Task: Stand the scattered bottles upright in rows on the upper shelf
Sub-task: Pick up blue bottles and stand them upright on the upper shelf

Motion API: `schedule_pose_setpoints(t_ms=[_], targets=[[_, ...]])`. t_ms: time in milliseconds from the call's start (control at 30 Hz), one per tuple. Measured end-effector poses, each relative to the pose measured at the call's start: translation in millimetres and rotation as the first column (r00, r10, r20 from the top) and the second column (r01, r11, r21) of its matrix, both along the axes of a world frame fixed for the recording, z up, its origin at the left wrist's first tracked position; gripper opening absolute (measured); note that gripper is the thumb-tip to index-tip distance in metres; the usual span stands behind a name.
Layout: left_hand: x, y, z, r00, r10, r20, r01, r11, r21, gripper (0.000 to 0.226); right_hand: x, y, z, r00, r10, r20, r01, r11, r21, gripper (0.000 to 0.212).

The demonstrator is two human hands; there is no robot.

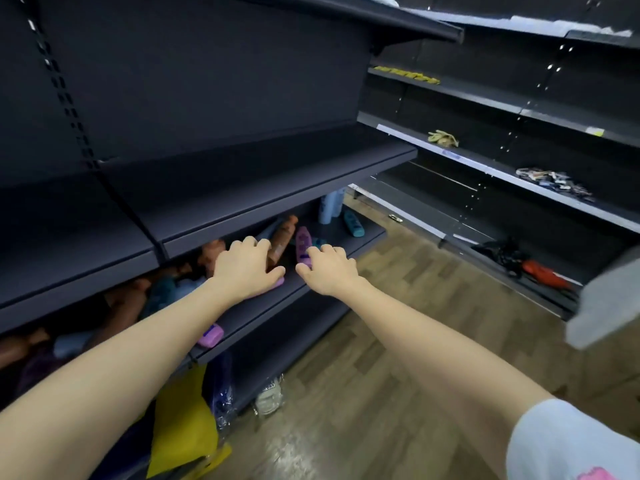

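Shelf [263,317], left hand [244,268] on pink bottle [279,282], right hand [329,271] on purple bottle [303,242]

A purple plastic bottle [302,241] and a brown plastic bottle [283,237] lie flat side by side on the lower shelf [360,239]. A teal bottle [354,224] lies further right, with pale blue bottles [330,204] upright behind it. The dark metal upper shelf [242,174] runs above them.

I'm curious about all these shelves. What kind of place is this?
Probably a shop aisle. Long dark metal shelves run along both sides, some edges carry pale label strips, and toiletry-style bottles such as the purple bottle lie scattered on the lower shelf.
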State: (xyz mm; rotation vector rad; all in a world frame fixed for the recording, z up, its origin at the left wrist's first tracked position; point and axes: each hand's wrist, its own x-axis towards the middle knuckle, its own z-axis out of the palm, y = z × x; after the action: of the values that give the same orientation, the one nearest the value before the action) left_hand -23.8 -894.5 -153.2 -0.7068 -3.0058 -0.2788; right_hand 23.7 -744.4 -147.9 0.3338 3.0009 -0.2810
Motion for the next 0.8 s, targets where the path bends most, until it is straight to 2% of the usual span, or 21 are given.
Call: schedule_pose_setpoints(t_ms=[433,800], targets=[[1.8,102.0,-27.7,0.968,-0.240,0.075,0.243,0.969,-0.037,0.057,42.0,87.2,-22.8,0.959,-0.265,0.100,0.267,0.964,-0.011,0.045],[-38.5,184.5,-37.8,0.914,-0.378,0.143,0.393,0.915,-0.090,0.057,23.2,154.3,-34.1,0.890,-0.422,0.174,0.434,0.900,-0.038,0.048]])
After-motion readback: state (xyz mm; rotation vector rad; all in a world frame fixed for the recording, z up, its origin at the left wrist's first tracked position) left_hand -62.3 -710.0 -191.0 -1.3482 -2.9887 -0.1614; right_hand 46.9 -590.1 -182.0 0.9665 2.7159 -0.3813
